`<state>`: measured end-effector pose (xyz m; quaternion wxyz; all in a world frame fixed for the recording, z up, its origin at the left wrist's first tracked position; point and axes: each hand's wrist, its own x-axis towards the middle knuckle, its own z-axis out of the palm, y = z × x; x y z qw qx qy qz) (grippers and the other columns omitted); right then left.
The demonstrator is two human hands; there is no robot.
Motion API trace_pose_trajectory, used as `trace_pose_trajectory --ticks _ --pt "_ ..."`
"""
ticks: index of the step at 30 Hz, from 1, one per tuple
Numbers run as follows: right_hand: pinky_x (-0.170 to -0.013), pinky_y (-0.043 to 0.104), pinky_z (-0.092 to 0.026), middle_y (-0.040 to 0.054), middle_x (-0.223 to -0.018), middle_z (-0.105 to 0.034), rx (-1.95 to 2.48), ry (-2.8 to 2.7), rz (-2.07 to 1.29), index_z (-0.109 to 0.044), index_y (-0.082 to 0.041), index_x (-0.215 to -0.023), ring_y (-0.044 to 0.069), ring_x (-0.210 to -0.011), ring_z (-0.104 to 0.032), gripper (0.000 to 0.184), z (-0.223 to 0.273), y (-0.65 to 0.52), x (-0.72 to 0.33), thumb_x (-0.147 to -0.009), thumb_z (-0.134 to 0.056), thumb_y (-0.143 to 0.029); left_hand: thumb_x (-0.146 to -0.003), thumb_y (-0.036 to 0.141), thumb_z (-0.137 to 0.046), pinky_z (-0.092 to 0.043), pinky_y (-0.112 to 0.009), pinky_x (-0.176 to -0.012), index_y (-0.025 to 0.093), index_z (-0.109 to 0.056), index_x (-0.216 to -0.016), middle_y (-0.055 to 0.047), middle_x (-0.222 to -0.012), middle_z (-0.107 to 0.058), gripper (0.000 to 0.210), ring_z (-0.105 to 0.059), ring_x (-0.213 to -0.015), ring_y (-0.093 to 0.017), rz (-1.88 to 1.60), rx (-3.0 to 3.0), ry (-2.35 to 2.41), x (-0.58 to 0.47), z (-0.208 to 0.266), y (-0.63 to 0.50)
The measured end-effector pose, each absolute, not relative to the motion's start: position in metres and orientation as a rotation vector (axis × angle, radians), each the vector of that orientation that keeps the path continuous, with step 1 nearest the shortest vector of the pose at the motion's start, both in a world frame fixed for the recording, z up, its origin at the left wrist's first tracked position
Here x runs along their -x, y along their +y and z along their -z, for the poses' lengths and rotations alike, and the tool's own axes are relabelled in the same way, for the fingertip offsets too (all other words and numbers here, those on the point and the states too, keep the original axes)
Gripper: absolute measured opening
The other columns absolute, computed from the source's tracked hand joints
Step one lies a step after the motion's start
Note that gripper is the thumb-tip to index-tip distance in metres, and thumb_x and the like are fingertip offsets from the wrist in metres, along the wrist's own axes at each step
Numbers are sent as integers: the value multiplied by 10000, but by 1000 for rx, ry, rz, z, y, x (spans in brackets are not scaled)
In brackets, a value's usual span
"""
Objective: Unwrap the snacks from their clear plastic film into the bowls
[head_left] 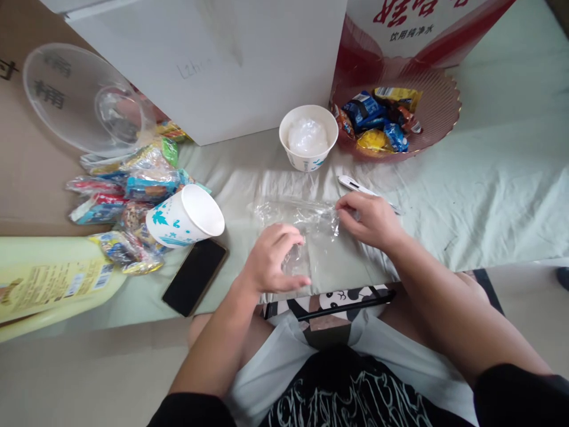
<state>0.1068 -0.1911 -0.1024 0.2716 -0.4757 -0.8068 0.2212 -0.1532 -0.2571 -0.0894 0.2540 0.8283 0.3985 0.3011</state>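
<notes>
A clear plastic bag (288, 209) lies on the pale green cloth in front of me. My right hand (367, 218) pinches its right edge between thumb and fingers. My left hand (278, 258) rests over the lower left part of the bag, thumb and fingers spread apart. Just beyond my right hand lies a white pen-like tool (355, 184), partly hidden by that hand. Farther back stands a white paper cup (304, 162) with crumpled clear plastic (307, 136) inside.
A pink ribbed bowl (438, 112) holds several wrapped snacks. To the left are a tilted paper cup (182, 216), a phone (195, 277), packaged snacks (151, 184) and a clear tub (80, 98) on its side. A white box (213, 71) and a red-white carton (409, 44) stand behind.
</notes>
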Motion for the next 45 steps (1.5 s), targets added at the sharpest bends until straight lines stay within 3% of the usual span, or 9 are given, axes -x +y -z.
trace_pose_trajectory --ticks 3,5,9,14,19,23,30,39,45 --pt "-626 296 -448 39 -737 -681 1403 -2045 -548 -637 -215 -802 174 -649 -615 105 100 -188 -107 -845 -542 -198 -698 647 -781 -426 -575 -1125 181 -583 -1328 -193 -1336 -636 808 -558 -1305 -402 -549 -2355 1125 141 95 -259" --pt "-631 294 -455 38 -728 -676 1439 -2007 -542 -623 -218 -790 176 -653 -622 101 99 -188 -106 -835 -534 -198 -780 453 -778 -396 -600 -1164 174 -582 -1358 -192 -1395 -618 671 -529 -1368 -399 -484 -2413 1183 136 98 -258" --pt "-668 318 -486 58 -787 -698 1433 -2018 -590 -631 -217 -852 199 -702 -650 109 99 -191 -105 -848 -529 -254 -958 231 -551 -511 -484 -1096 200 -708 -1050 -123 -1281 -718 184 -627 -1299 -288 -758 -2286 1295 142 103 -250" --pt "-780 375 -543 93 -967 -742 1387 -2066 -754 -607 -204 -1174 256 -873 -701 404 102 -192 -108 -806 -652 -363 -947 274 -541 -496 -449 -1148 204 -672 -721 -91 -1285 -752 271 -604 -1374 -278 -1093 -1791 1425 169 104 -236" --pt "-777 375 -532 94 -991 -741 1395 -2145 -767 -602 -206 -1207 253 -858 -688 420 105 -189 -110 -803 -644 -313 -933 326 -565 -609 -280 -738 207 -591 -640 -28 -796 -795 317 -777 -796 -178 -1444 -1328 1481 180 106 -228" --pt "-834 407 -518 94 -997 -748 1285 -2264 -773 -616 -221 -1013 264 -882 -690 249 106 -188 -111 -805 -671 -346 -963 538 -554 -346 -200 -354 209 -566 -755 21 -606 -695 389 -569 -379 -88 -1430 -1268 1578 178 104 -228" --pt "-874 410 -519 89 -896 -765 1057 -2129 -958 -341 -247 -667 298 -1083 -730 324 100 -189 -109 -866 -596 -269 -981 399 -506 -473 -241 -520 218 -588 -806 1 -580 -697 265 -647 -491 -139 -1098 -1627 1735 182 101 -230" --pt "-694 305 -483 -39 -630 -566 1229 -1913 -1015 -616 -225 -949 153 -618 -574 195 93 -193 -110 -824 -673 -364 -984 335 -446 -477 -269 -626 233 -512 -764 -25 -704 -756 252 -669 -619 -161 -890 -1541 1851 182 96 -225" --pt "-632 297 -406 13 -693 -618 1436 -1889 -928 -638 -204 -815 153 -639 -545 157 91 -191 -105 -862 -567 -336 -979 369 -458 -483 -270 -665 237 -504 -730 -10 -634 -713 286 -729 -716 -181 -903 -1522 1845 183 98 -225"
